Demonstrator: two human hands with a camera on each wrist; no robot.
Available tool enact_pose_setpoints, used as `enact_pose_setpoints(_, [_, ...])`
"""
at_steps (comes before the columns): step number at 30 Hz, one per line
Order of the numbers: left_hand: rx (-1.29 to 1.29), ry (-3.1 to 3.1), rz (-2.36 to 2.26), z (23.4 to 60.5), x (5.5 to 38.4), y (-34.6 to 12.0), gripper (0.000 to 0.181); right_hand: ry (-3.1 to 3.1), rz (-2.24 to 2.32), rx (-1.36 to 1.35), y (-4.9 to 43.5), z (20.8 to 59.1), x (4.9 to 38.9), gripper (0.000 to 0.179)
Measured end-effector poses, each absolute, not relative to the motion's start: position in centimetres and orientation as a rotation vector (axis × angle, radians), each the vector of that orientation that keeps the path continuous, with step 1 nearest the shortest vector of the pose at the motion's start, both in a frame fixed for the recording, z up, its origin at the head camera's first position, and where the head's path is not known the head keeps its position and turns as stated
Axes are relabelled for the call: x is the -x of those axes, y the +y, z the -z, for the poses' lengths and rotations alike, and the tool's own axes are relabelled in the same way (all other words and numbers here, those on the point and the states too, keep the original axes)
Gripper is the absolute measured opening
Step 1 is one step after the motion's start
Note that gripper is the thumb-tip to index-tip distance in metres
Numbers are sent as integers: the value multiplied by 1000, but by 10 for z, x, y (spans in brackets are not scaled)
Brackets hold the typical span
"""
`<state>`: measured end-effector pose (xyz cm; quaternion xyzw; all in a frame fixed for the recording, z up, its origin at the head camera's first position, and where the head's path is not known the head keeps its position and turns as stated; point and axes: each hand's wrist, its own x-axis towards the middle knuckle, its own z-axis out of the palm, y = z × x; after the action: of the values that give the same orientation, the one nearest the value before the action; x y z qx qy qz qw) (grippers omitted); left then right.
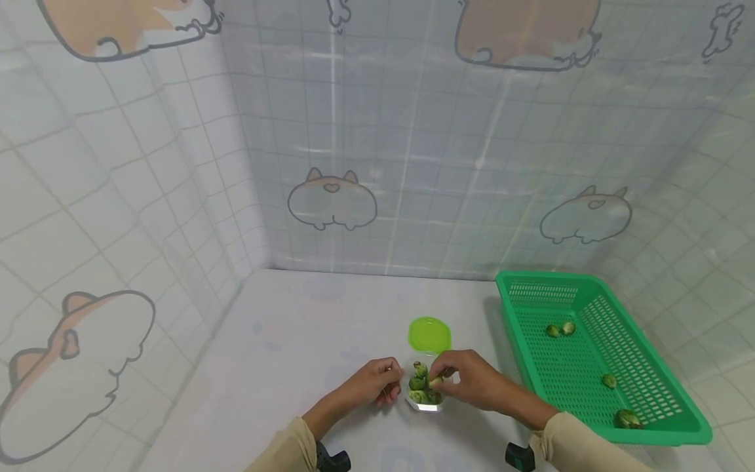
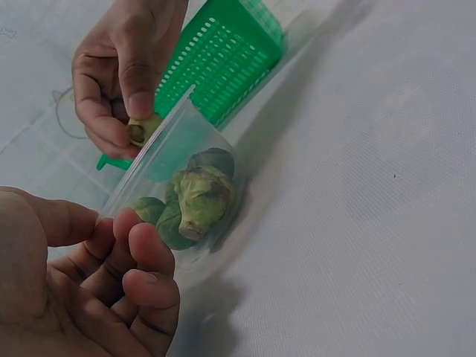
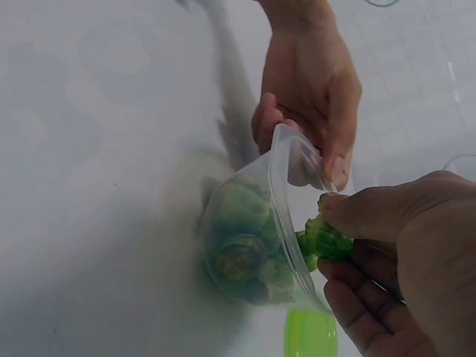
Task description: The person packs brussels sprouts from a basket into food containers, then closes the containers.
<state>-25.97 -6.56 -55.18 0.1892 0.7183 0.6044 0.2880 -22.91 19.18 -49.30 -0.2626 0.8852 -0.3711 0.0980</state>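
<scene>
The right hand (image 1: 472, 380) partly hides the tub (image 1: 425, 407) and the sprout (image 1: 436, 381) it pinches. In its wrist view, the lid (image 3: 311, 335) ahead of it is cut off; other sprouts (image 3: 242, 208) toward the left hand (image 3: 316, 93) look hazy.

from my end i see a white table (image 1: 295, 341) with faint greyish patches. a clear tub (image 1: 425, 407) stands on it, a lime-green lid (image 1: 429, 334) lies flat just beyond, and a green basket (image 1: 569, 383) sits over to the right. i can't tell whether lid and tub touch.
</scene>
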Motion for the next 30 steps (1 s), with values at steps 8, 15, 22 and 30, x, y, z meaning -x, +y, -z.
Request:
enact_pose_setpoints(8, [-497, 1913, -1619, 550, 259, -66, 28, 2599, 1010, 911, 185, 494, 226, 15])
enact_pose_setpoints(15, [-490, 1912, -1614, 550, 259, -65, 27, 2582, 941, 947, 183, 495, 224, 15])
enact_pose_setpoints(22, [-494, 1916, -1604, 550, 260, -66, 26, 2586, 921, 953, 183, 495, 226, 15])
enact_pose_setpoints(30, [-490, 1917, -1607, 550, 260, -65, 26, 2592, 961, 942, 185, 496, 225, 16])
